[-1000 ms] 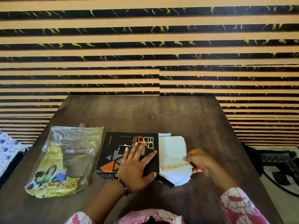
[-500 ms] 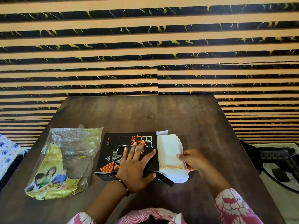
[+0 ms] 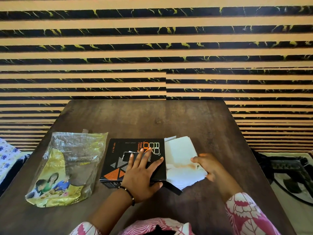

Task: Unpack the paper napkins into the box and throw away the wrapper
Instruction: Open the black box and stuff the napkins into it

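Observation:
A flat black box (image 3: 118, 160) with orange print lies near the front of the brown table (image 3: 152, 119). My left hand (image 3: 142, 173) lies flat on its lid, fingers spread, holding it down. A stack of white paper napkins (image 3: 179, 156) sticks out of the box's open right end. My right hand (image 3: 207, 165) grips the stack's right edge, crumpling its near corner. The empty clear and yellow plastic wrapper (image 3: 66, 168) lies flat on the table left of the box, touched by neither hand.
A striped black and tan wall stands right behind the table's far edge. Blue-flowered cloth (image 3: 6, 156) shows past the left edge. A dark patterned mat (image 3: 291, 173) lies on the floor to the right.
My right hand has pushed the napkin stack leftward, further into the box's open end, and the stack's near corner has crumpled. My left hand and the wrapper have stayed where they were.

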